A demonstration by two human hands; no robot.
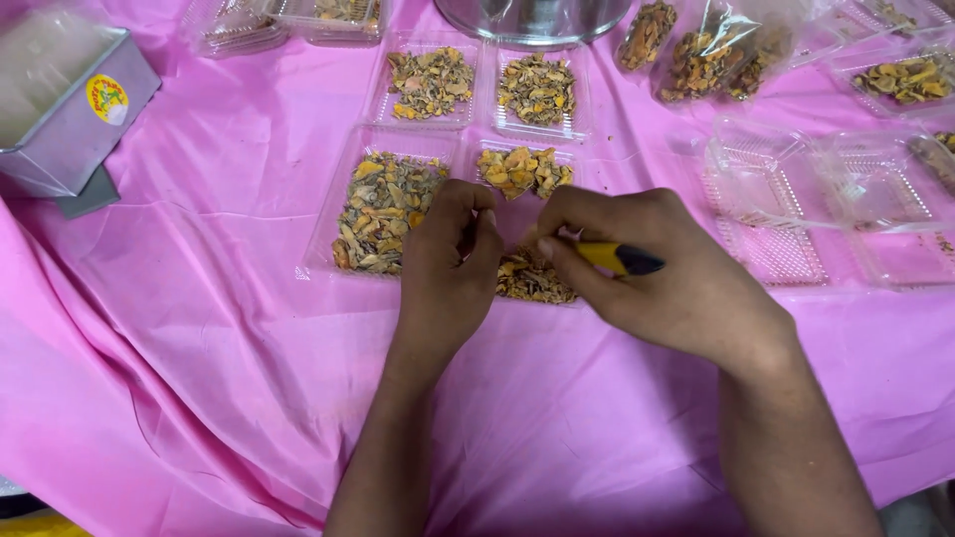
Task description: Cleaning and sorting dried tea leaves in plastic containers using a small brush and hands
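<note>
Pink tablecloth point(199, 328); yellow-brown dried pieces point(383, 209) in clear trays point(320, 234); yellow-black tool point(622, 259); grey box point(75, 134).

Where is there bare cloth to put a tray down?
Bare pink cloth lies left of the left hand, between the grey tin and the large filled tray. Crowded: trays along the top and right, empty ones included.

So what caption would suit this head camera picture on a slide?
Two hands, the left hand and the right hand holding a yellow-and-black tool, over clear trays of dried yellow-brown pieces on a pink cloth.
</note>
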